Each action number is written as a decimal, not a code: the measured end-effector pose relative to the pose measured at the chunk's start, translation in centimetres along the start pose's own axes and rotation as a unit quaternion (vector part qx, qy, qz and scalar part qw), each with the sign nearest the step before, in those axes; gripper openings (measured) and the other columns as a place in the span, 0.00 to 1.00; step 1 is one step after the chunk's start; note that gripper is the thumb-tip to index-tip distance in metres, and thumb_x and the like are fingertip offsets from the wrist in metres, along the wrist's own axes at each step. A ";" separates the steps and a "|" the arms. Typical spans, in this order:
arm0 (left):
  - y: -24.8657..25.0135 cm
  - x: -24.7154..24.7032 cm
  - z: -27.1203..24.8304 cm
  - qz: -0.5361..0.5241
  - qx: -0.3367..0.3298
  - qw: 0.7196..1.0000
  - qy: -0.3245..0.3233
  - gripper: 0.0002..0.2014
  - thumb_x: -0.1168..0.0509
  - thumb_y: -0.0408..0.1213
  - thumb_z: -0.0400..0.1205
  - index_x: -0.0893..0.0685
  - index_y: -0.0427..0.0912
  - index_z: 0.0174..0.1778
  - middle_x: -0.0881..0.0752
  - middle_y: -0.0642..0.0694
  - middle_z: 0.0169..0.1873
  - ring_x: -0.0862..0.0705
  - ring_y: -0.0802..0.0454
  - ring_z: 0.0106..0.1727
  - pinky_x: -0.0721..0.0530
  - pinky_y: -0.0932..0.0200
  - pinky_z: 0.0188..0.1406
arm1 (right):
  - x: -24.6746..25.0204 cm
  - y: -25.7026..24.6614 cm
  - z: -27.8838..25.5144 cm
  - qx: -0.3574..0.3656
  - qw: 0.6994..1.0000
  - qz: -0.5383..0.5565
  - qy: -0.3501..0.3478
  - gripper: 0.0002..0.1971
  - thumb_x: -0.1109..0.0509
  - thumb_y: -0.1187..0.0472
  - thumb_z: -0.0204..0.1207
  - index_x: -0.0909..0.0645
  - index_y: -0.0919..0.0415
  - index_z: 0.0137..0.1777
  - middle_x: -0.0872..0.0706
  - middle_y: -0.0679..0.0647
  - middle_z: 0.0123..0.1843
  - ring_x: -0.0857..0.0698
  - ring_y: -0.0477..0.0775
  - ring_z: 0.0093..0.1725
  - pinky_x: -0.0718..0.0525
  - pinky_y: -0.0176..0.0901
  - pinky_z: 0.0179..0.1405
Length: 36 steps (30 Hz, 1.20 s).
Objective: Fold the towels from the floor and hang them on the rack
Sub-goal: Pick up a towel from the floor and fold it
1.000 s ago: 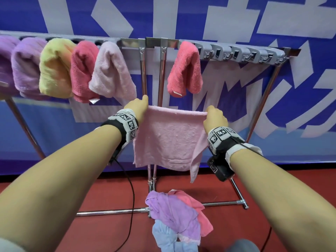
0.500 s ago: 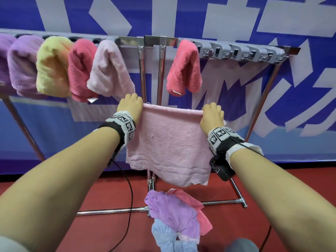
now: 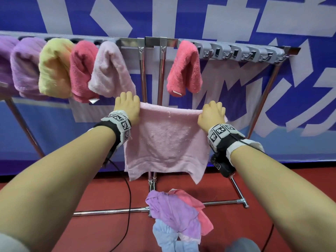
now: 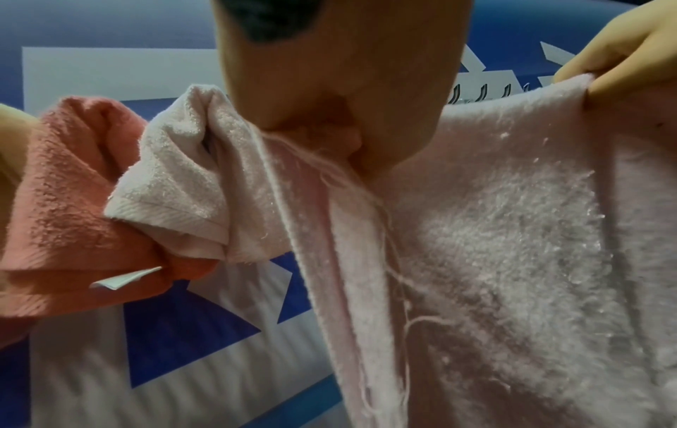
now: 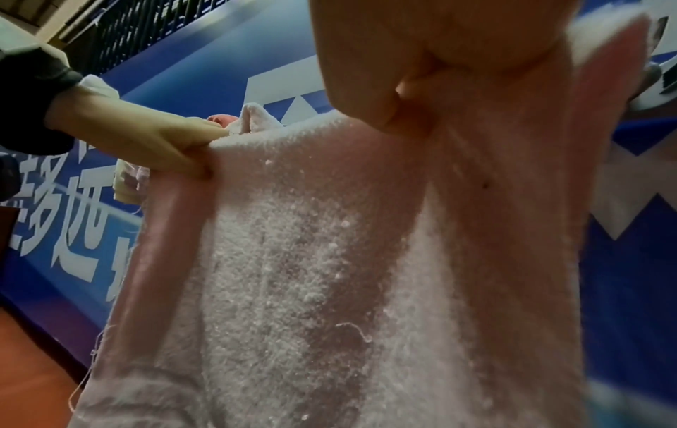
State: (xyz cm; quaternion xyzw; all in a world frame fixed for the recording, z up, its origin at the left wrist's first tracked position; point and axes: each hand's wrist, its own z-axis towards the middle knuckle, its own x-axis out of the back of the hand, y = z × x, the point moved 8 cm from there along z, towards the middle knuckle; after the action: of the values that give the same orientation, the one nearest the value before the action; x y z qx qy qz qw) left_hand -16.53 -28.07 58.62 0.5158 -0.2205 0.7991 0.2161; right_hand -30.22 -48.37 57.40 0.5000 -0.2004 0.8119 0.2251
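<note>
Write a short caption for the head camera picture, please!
Left hand and right hand hold a pink towel stretched before the rack of hung towels.

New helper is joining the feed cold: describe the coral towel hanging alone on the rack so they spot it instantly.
Find the long metal rack in front of the blue banner, then its two central uprights. Just right of them hangs one coral towel, folded over the bar beside a row of grey clips. Unlike the towels packed together left of the uprights, it hangs alone, with a white tag at its lower edge.
</note>
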 end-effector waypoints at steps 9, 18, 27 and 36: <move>0.2 0.5 0.0 -0.068 0.000 0.996 -0.062 0.18 0.43 0.17 0.76 0.34 0.31 0.61 0.19 0.31 0.54 0.20 0.34 0.54 0.27 0.46 0.42 | 0.6 0.5 -0.1 -0.014 1.000 -0.012 0.018 0.12 0.40 0.70 0.73 0.21 0.70 0.55 0.23 0.64 0.59 0.29 0.64 0.60 0.34 0.52 0.58; 0.5 0.5 -0.1 -0.034 0.019 0.996 -0.077 0.16 0.44 0.20 0.79 0.33 0.30 0.63 0.19 0.31 0.56 0.18 0.33 0.55 0.27 0.48 0.41 | 0.8 0.6 0.0 0.002 0.998 -0.058 0.000 0.12 0.38 0.70 0.75 0.22 0.69 0.58 0.22 0.63 0.59 0.29 0.64 0.61 0.33 0.52 0.59; -0.4 1.0 0.5 0.044 -0.017 0.999 -0.021 0.15 0.44 0.25 0.81 0.20 0.37 0.62 0.22 0.39 0.59 0.25 0.39 0.63 0.27 0.49 0.56 | 1.7 1.1 -0.5 0.004 0.996 -0.049 0.069 0.11 0.40 0.68 0.77 0.19 0.62 0.55 0.18 0.59 0.53 0.24 0.63 0.54 0.33 0.51 0.52; 1.1 3.0 1.2 -0.248 -0.052 0.965 0.068 0.15 0.42 0.22 0.78 0.14 0.34 0.54 0.19 0.37 0.55 0.19 0.37 0.57 0.22 0.46 0.56 | 3.9 -1.3 -0.9 0.089 0.956 0.174 0.217 0.12 0.35 0.67 0.69 0.11 0.57 0.44 0.19 0.60 0.43 0.23 0.66 0.46 0.45 0.43 0.45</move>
State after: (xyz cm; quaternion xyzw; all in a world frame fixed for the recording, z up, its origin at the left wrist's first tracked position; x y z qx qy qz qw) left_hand -17.41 -29.33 61.64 0.4868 -0.1119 0.7411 0.4486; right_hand -31.69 -46.19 60.67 0.2869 -0.1575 0.9421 0.0729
